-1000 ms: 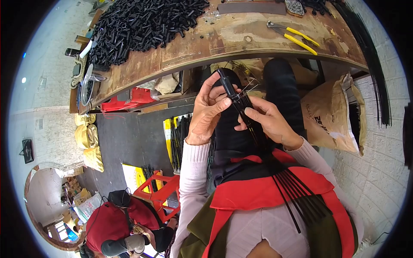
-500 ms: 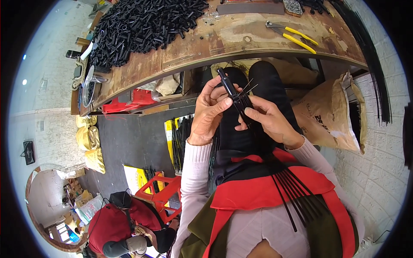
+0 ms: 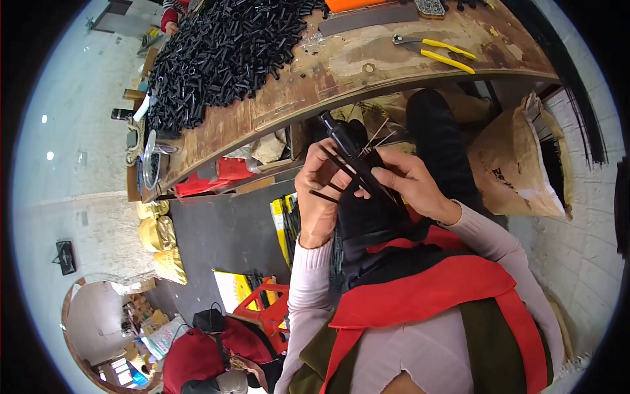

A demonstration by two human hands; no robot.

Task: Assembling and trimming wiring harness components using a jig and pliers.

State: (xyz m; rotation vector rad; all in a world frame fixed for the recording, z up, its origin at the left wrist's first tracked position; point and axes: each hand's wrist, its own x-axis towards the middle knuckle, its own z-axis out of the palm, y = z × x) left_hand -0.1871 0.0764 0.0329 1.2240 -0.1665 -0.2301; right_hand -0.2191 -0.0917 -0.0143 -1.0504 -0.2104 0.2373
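Above my lap I hold what looks like an umbrella frame: a black tube [image 3: 340, 136] with slender black ribs [image 3: 325, 196] gathered round its lower end. My left hand [image 3: 317, 197] is closed about the tube and ribs, and a few ribs stick out leftward across its palm. My right hand [image 3: 415, 181] pinches the bunch of ribs from the right, thumb on top. Thin pale-looking tips [image 3: 379, 134] fan out above it. The joint between tube and ribs is partly hidden by my fingers.
A wooden bench [image 3: 282, 98] ahead bears a heap of short black tubes [image 3: 223, 56] and yellow-handled pliers [image 3: 436, 52]. Long black rods [image 3: 571, 92] hang over its right end. A paper sack [image 3: 512, 164] stands right. Another person [image 3: 210, 354] is at lower left, near a red stool [image 3: 266, 299].
The ribs that trailed over my red apron have left it; several now point left across my left hand. The view has shifted, and another person's hand shows at the top left.
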